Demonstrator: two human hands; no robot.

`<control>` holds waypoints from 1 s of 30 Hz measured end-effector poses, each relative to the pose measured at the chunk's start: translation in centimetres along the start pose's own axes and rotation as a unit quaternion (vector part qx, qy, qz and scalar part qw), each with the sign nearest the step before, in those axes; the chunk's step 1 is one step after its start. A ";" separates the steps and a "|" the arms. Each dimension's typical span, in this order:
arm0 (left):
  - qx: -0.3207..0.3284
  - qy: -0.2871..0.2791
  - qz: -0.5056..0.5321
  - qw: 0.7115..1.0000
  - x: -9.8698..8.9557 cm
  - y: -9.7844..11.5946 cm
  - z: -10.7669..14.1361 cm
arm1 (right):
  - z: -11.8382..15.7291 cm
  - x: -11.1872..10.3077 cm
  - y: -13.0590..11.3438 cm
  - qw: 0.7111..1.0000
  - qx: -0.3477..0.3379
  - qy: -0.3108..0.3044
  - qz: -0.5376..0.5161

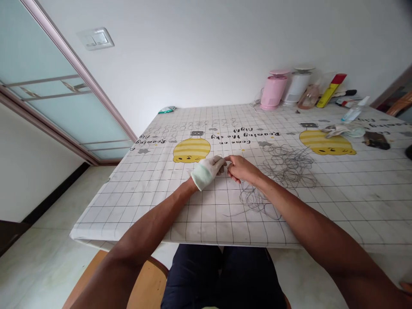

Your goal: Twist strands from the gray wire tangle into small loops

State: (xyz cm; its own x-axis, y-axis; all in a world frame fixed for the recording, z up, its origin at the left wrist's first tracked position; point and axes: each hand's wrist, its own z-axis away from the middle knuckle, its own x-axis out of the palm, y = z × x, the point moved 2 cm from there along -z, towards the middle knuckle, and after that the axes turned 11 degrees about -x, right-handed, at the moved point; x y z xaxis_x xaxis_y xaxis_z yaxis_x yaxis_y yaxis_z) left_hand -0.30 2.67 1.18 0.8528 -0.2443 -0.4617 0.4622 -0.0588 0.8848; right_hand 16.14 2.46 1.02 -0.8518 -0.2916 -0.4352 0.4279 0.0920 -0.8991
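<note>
The tangle of fine grey wire [286, 165] lies right of centre in the frame, spread in loose loops on the checked surface [144, 214], with its lower coils running close by your right forearm [283, 197]. Your left hand [210, 167], in a white knitted glove [202, 175] with a pale green cuff, and your bare right hand [243, 168] meet near the middle of the frame, just left of the tangle. The fingers of both are curled in and their tips come close together as if in a pinch; the gap is too small and shadowed for you to be sure what, if anything, sits between them. Judging by its open, rounded loops, expect the wire to weigh almost nothing, to bend easily yet spring back a little, and to kink if you pull a loop tight. It is likely smooth and thin enough to slide through a loose grip, so pinch it between thumb and fingertip, close to the part you want to bend. The stray end [234, 213] at lower centre makes a better hold than the crowded middle, where one tug could draw several loops along and snarl them.
</note>
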 end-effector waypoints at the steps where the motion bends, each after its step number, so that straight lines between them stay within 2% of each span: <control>1: -0.003 -0.013 0.005 1.000 0.1 0.1 0.1 | 0.0 -0.1 0.0 1.000 0.004 -0.008 0.018; 4: -0.032 -0.032 0.043 0.998 0.1 0.2 -0.1 | 0.2 -0.1 -0.1 0.999 0.000 -0.015 0.046; 9: -0.089 0.019 0.129 0.987 -0.4 0.1 -1.1 | 0.3 0.0 -0.6 0.997 -0.059 0.034 -0.027; 13: -0.089 0.031 0.161 0.982 -0.6 0.2 -1.3 | 0.5 0.4 -0.9 0.994 -0.070 0.059 -0.055; 19: -0.082 0.029 0.148 0.985 -0.4 0.2 -1.1 | 0.5 0.6 -0.9 0.989 -0.106 0.105 0.021; 24: -0.098 0.027 0.134 0.986 -0.2 0.6 -0.6 | 0.5 0.6 -0.6 0.988 -0.104 0.088 0.077; 30: -0.137 -0.009 0.161 0.977 -0.1 0.4 -0.8 | 0.4 0.2 -0.2 0.985 -0.133 0.049 0.100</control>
State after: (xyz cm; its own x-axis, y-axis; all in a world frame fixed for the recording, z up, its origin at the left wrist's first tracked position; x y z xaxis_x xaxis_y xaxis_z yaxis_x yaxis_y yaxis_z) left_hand -0.01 3.47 1.48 0.9612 -0.2256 -0.1590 0.2210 0.2838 0.9331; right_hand 15.98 1.98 1.08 -0.7887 -0.1505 -0.5961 0.5070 0.3892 -0.7691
